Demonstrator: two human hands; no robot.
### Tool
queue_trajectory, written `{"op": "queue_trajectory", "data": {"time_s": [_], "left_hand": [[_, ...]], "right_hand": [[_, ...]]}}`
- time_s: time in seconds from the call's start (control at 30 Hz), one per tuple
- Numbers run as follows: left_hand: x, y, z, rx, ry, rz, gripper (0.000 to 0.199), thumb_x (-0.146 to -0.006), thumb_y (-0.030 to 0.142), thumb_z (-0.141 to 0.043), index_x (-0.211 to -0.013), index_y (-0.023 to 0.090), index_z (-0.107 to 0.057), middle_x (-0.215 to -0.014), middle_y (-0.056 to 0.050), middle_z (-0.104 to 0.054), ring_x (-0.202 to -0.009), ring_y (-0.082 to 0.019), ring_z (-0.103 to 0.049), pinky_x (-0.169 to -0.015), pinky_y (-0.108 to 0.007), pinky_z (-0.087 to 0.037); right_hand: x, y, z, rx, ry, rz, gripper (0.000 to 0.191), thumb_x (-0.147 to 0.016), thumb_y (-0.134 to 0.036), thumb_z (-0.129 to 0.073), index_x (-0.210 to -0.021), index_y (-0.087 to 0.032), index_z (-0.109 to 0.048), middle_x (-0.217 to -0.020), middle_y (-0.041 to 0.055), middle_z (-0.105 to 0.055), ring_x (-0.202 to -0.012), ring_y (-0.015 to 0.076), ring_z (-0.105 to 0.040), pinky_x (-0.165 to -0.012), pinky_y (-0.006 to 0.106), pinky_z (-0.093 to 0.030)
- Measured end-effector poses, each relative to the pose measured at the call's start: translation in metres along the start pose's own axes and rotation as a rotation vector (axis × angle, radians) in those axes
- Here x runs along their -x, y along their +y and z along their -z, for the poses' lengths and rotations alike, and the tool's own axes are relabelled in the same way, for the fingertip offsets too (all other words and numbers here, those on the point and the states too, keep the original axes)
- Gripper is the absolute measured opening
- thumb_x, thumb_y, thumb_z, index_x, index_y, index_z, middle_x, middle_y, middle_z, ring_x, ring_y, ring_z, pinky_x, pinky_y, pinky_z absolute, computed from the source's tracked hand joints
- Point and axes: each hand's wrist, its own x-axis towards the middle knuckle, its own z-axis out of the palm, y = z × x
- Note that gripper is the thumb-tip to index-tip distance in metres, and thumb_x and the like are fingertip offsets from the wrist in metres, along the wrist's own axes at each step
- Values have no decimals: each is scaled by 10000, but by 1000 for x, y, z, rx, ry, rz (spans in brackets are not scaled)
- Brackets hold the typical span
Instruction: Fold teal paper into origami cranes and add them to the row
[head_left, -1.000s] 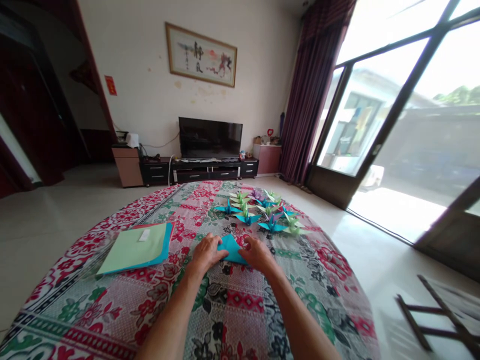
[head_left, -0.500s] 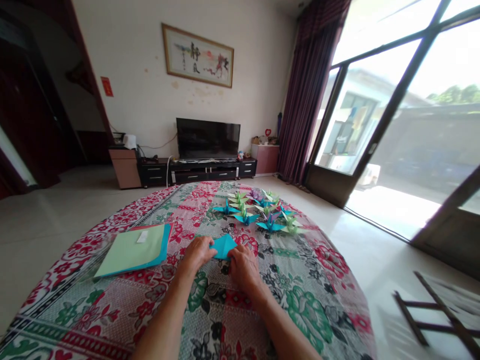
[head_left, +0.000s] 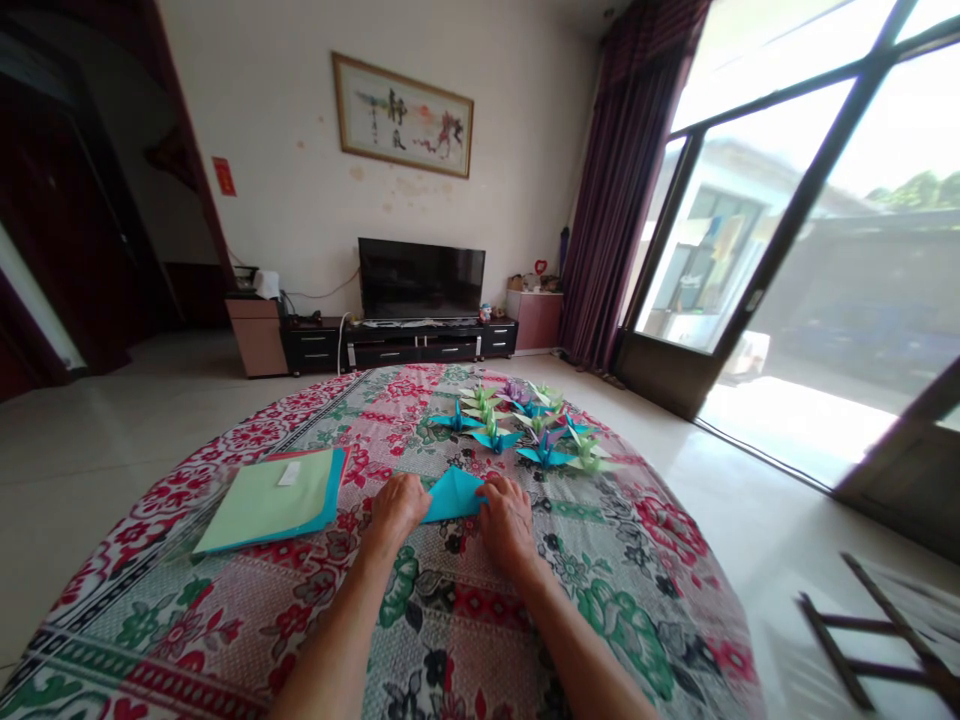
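A folded piece of blue paper [head_left: 452, 495] lies between my hands, its peak pointing away from me. My left hand [head_left: 400, 508] pinches its left corner, and my right hand [head_left: 508, 515] has its fingers closed on the right corner. Beyond them stands a group of folded paper cranes in blue, green and purple; a blue crane [head_left: 545, 453] is at its near side. To the left lies a stack of square paper sheets [head_left: 262, 500], light green on top with blue and red beneath, and a small white slip [head_left: 289, 473] on it.
A patterned floral cloth [head_left: 465, 640] covers the round table. Past the table are a television [head_left: 422, 280] on a low black cabinet [head_left: 390, 347], a purple curtain [head_left: 615, 200] and glass doors. A dark wooden frame [head_left: 862, 625] stands on the floor at the right.
My right hand has shifted slightly right, and more of the blue paper shows between my hands. The whole view has moved slightly, too.
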Motion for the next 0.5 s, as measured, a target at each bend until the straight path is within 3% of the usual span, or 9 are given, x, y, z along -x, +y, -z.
{"op": "queue_trajectory", "data": {"time_s": [0.1,0.27,0.4,0.5], "left_hand": [[2,4,-4,-9,60,-1,166,-787,236,-480,-788,185,-638,-875,-94,-644,-863,-210,-606,-743,-289,-443],[5,12,-9,-67,171,-87,190,-792,192,-473,-915,199,-617,-944,-98,-605,-905,-225,-586,-726,-287,-442],[3,18,-11,-45,38,-148,220,-806,143,-439,-892,218,-627,-934,-69,-633,-900,-188,-592,-771,-264,-422],[2,19,-12,-16,-19,-177,166,-818,253,-473,-892,214,-616,-935,-72,-637,-921,-191,-588,-796,-264,-413]], "right_hand": [[-5,-2,2,39,18,-1,195,-823,-191,-487,-937,-228,-641,-1088,62,-574,-1043,212,-433,-862,316,-244],[-5,-13,-3,78,-26,33,175,-833,-221,-485,-849,-235,-659,-929,55,-600,-901,202,-465,-791,317,-257],[-5,-16,-9,76,-39,-1,184,-818,-189,-481,-812,-226,-662,-877,58,-599,-879,201,-477,-769,310,-265],[-6,-18,-12,77,-11,-35,155,-813,-234,-499,-808,-217,-653,-882,61,-593,-886,208,-480,-772,313,-269]]}}
